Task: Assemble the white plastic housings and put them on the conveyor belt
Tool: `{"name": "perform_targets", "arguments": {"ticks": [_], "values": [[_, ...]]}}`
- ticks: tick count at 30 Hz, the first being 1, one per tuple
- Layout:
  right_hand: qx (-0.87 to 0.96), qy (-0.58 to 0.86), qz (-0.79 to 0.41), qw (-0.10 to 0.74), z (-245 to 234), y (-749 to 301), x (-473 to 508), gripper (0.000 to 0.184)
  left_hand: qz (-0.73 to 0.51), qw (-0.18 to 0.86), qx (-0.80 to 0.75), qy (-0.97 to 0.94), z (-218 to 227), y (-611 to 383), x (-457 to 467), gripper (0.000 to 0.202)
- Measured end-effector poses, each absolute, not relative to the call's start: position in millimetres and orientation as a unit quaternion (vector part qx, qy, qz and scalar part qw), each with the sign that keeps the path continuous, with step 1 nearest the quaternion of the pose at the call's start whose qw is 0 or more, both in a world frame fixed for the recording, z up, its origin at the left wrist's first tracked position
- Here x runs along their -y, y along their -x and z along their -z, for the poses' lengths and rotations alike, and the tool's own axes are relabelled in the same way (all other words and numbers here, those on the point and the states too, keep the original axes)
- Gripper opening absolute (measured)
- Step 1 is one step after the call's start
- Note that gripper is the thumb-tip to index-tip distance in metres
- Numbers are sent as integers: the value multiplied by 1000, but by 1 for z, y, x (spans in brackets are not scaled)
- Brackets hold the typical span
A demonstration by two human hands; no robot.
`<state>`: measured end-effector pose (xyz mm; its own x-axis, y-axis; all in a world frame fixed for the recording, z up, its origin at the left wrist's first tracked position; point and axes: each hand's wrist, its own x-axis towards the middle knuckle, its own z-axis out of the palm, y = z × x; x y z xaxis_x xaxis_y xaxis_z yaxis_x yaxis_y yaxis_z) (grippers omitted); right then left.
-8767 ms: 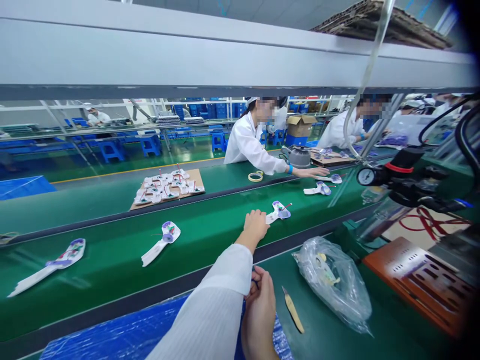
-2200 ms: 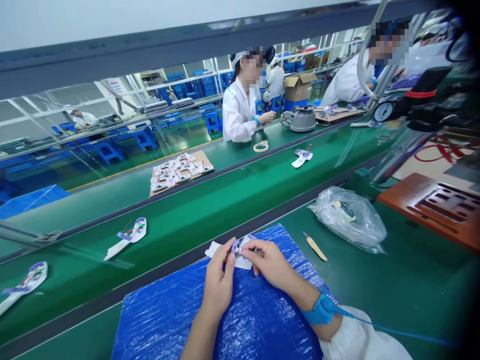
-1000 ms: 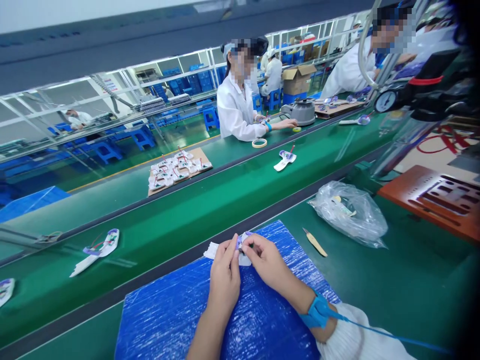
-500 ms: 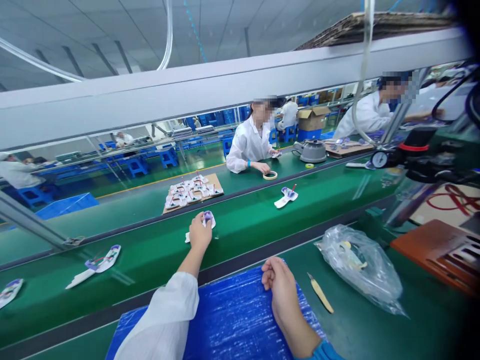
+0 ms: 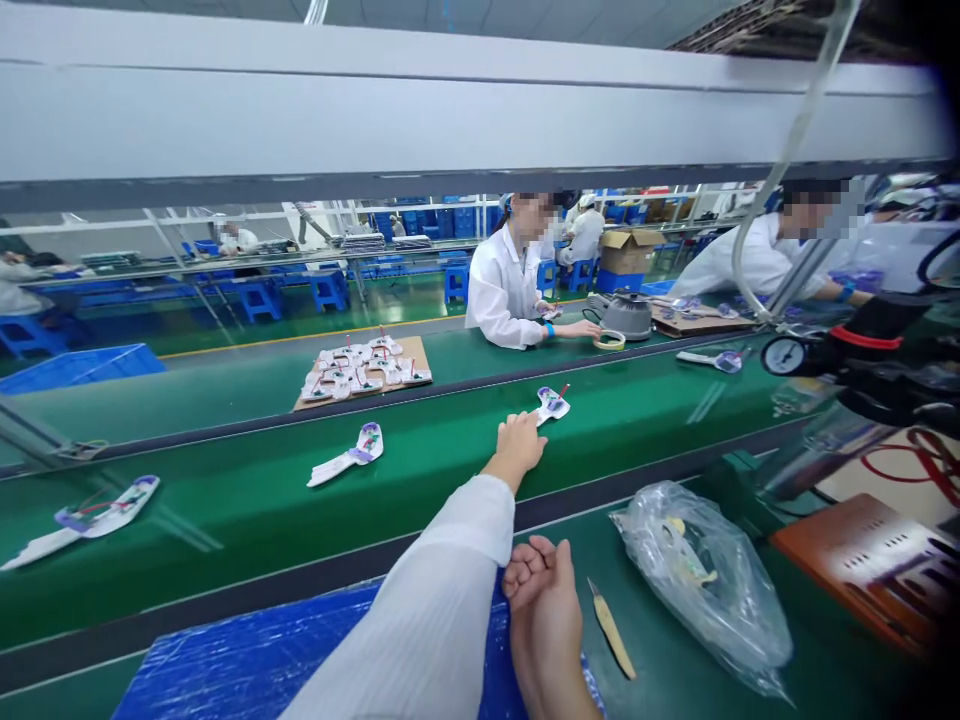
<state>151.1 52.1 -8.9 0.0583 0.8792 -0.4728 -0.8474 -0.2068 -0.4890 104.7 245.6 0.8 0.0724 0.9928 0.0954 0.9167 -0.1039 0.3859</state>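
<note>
My left hand [image 5: 519, 445] reaches out over the green conveyor belt, its fingers curled round the handle end of a white plastic handle piece [image 5: 553, 404]. That piece has a purple-edged head with a red wire standing up; its handle end is hidden under my fingers. Another such piece [image 5: 360, 456] lies on the belt to the left, and a longer one [image 5: 109, 512] lies farther left. My right hand [image 5: 545, 610] rests palm up at the near edge, over a blue plastic-wrapped pad [image 5: 300, 650], its fingers loosely curled in with nothing seen in them.
A knife with a pale handle [image 5: 613, 630] and a clear plastic bag [image 5: 705, 580] lie to the right. A pressure gauge [image 5: 784, 355] stands beyond. Across the belt, a co-worker [image 5: 502, 285] touches a tape roll [image 5: 610, 341]; several pieces lie on a cardboard sheet [image 5: 416, 360].
My left hand has left the piece on the left and moved right to the one with the upright red wire. My view has shifted. The co-worker's hand and tape roll have moved right.
</note>
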Motion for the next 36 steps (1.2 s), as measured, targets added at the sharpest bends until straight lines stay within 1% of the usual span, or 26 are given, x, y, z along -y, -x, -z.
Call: {"name": "perform_targets", "arguments": {"ticks": [3,7,10,13,16,18,20,23,26,30,33,36], "values": [[23,365,-687,628,10,-149,-52,33,-148,108,-688,-702,-5,-108,-250,33],[45,382,-667,638,12,-147,-52,30,-135,121,-701,-690,-20,-85,-210,35],[73,427,-603,670,12,-150,-51,30,-149,128,-678,-708,-30,-47,-140,44],[131,463,-538,692,10,-155,-49,38,-151,154,-655,-724,-31,1,-53,44],[204,469,-532,675,7,-158,-45,42,-165,201,-652,-712,-25,38,16,42],[255,468,-549,643,6,-159,-43,42,-174,183,-669,-699,-23,47,41,42],[312,471,-571,596,7,-159,-41,41,-198,151,-673,-696,-25,43,51,40],[402,470,-588,522,10,-161,-40,41,-246,165,-632,-716,-27,20,45,30],[467,440,-598,480,9,-165,-39,40,-284,171,-611,-719,-22,-1,33,29],[526,431,-591,434,6,-166,-37,39,-343,159,-643,-666,-3,-7,21,28],[563,426,-565,427,7,-160,-35,35,-370,174,-638,-652,5,-3,18,24],[587,407,-523,466,9,-154,-33,24,-380,204,-622,-654,7,1,17,21]]}}
